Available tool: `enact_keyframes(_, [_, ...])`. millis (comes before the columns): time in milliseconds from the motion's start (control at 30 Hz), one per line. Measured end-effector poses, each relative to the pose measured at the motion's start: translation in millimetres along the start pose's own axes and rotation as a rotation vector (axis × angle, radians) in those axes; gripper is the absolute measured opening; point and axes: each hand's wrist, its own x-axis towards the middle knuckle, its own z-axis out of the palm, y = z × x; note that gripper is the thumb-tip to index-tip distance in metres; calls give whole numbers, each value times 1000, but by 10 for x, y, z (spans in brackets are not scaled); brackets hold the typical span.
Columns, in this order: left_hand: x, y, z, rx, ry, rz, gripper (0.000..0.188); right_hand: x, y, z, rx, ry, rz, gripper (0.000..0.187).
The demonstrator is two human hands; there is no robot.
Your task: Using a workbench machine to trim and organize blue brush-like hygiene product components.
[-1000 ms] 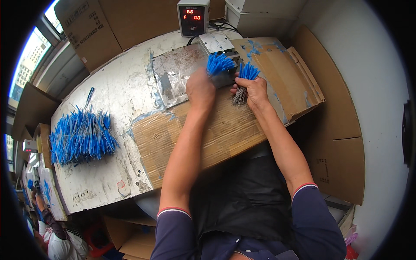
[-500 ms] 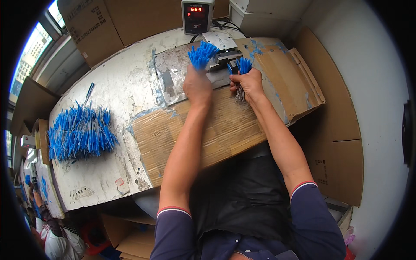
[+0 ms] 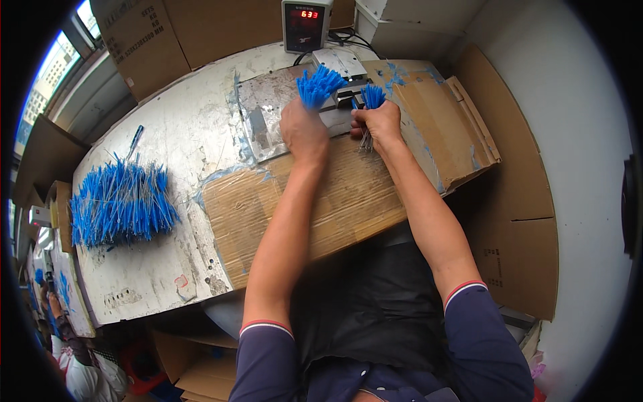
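Observation:
Up at the far side of the bench, my left hand (image 3: 303, 132), slightly blurred, is closed round a thick bundle of thin blue-ended wires (image 3: 320, 87), blue ends fanned upward. Just to its right, my right hand (image 3: 380, 124) grips a smaller bundle of blue-ended wires (image 3: 372, 96). Bare silvery wire ends (image 3: 366, 141) hang below its fingers. A small metal fixture (image 3: 346, 98) sits between and behind the hands, partly hidden by the left bundle. Some fingers of both hands are hidden.
A large heap of blue-ended wires (image 3: 124, 204) lies at the left, with a pen (image 3: 136, 137) behind it. Behind the fixture stands a counter box with red digits (image 3: 305, 30). Taped cardboard (image 3: 268, 208) covers the near bench; a cardboard box (image 3: 450, 120) borders the right.
The left hand and its bundle have shifted slightly right, closer to the fixture. The right hand has moved a little left and up. The red digits on the counter box differ.

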Motion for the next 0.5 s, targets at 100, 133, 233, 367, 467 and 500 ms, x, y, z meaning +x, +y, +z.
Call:
enact_keyframes(100, [-19,8,-2,10,-42,5,9,-70,-45,-12,148,-1,46,13])
enact_keyframes(133, [-29,17,-8,26,-127,-45,9,-62,-24,-32,226,-14,39,13])
enact_keyframes(233, [-38,44,-10,64,-210,-51,18,-64,55,-137,398,-69,29,13])
enact_keyframes(367, [-31,50,-20,93,-269,-29,19,-83,130,-191,539,-88,-1,14])
enact_keyframes(467, [-28,40,-10,75,-276,-43,19,-70,169,-208,497,-43,-11,16])
enact_keyframes(500, [-37,38,-8,79,-276,-40,19,-69,187,-219,498,-41,-10,16])
